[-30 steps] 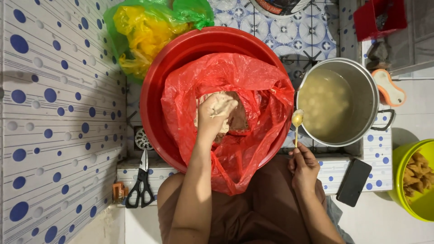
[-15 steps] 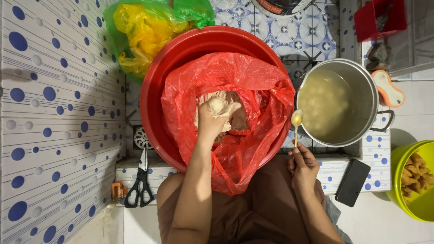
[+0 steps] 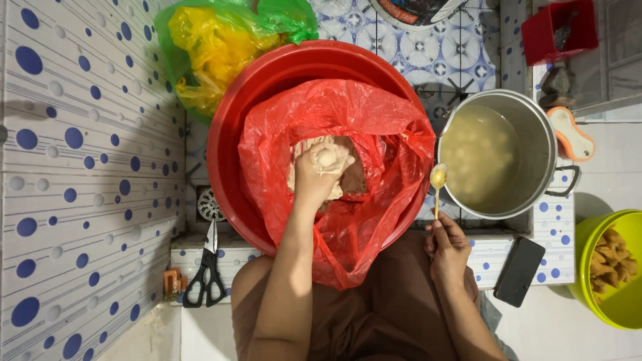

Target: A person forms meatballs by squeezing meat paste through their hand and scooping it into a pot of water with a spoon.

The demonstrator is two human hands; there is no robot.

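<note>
Squeezing pale paste [image 3: 334, 175] up through a clenched left hand [image 3: 319, 175], so that a small round ball [image 3: 326, 158] is bulging out between thumb and forefinger, right above the mass it is being drawn from. Keeping that paste inside a red plastic bag [image 3: 374, 134] lining a wide red basin [image 3: 267, 80], seemingly to hold the sticky mix off the basin wall. Pinching a spoon [image 3: 438, 182] by its thin handle in the right hand [image 3: 448, 251], fingers closed around it, bowl pointing up and poised between basin and steel pot [image 3: 535, 134], within short reach of both. Sitting just to the right, the pot filled with cloudy liquid in which pale lumps are faintly showing. Lying on the tiled ledge nearby: black scissors [image 3: 206, 274] at left, a dark phone [image 3: 520, 271] at right. Resting further off, a green and yellow bag [image 3: 221, 40] and a lime tub [image 3: 618, 307] holding fried pieces.
</note>
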